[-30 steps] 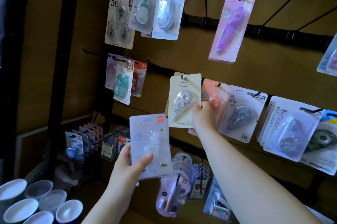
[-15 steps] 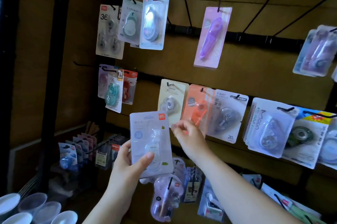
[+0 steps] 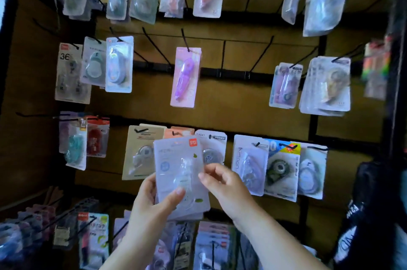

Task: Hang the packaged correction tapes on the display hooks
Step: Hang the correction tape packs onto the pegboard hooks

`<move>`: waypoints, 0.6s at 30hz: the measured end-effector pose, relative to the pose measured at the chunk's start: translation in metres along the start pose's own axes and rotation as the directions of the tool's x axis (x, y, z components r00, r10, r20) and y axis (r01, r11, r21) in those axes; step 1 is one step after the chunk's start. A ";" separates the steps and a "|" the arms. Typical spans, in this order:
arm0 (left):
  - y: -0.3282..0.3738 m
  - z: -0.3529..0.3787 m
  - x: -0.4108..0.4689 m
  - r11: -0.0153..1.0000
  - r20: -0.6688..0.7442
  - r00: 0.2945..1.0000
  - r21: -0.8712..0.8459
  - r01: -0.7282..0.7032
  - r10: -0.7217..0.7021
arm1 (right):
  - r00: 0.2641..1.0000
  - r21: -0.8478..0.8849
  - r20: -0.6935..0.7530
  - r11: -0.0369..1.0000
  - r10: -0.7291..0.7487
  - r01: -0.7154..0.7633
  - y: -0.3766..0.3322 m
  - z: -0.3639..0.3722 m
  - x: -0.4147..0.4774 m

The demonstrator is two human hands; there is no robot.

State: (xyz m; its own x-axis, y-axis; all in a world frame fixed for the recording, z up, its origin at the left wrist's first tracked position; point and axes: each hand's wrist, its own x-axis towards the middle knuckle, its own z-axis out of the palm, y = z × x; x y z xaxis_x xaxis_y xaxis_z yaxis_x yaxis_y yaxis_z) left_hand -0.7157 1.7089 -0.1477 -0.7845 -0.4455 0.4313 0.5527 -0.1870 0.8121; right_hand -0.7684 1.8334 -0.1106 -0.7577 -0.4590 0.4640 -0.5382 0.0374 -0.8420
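Gripping: left hand (image 3: 152,201) holds the correction tape packs (image 3: 174,159) before the rack (image 3: 220,71), at its middle.
Pinching: right hand (image 3: 224,184) nips the front pack's right edge.
Risk: loose stack may slip as 1 peels away.

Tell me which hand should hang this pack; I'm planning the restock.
Right, probably. The left hand grips the pale pack from below; the right hand pinches its right edge, nearer the bare hook above.

The pack (image 3: 178,173) is pale matt card under a glossy, clear plastic blister. At its 12 o'clock, the purple pack (image 3: 186,77) has the same shiny plastic. The hooks (image 3: 262,53) are thin black wire. The board (image 3: 242,104) is matt brown, cardboard-like.
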 end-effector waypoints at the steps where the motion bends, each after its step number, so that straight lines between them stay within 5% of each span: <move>1: 0.001 0.009 -0.002 1.000 0.015 1.000 -0.005 0.010 -0.009 | 1.000 0.038 -0.017 0.999 0.009 -0.009 0.000 -0.008 -0.003; 6: -0.004 0.045 -0.008 1.000 0.065 0.998 -0.004 0.020 -0.020 | 0.994 0.219 -0.072 0.973 0.083 -0.066 -0.003 -0.037 -0.018; 12: -0.012 0.066 -0.008 0.999 0.160 0.987 -0.017 0.030 -0.027 | 0.983 0.243 -0.175 0.970 0.062 -0.018 -0.001 -0.067 -0.024; 18: -0.012 0.085 -0.003 1.000 0.170 0.985 -0.002 -0.009 0.009 | 0.995 0.237 -0.078 0.971 0.063 -0.043 0.000 -0.082 -0.026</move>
State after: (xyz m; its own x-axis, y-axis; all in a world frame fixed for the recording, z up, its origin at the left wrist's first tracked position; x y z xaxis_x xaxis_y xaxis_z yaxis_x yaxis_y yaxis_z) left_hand -0.7435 1.7868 -0.1257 -0.8160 -0.2921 0.4988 0.5599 -0.1848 0.8077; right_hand -0.7790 1.9183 -0.1000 -0.8164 -0.3856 0.4300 -0.4025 -0.1541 -0.9024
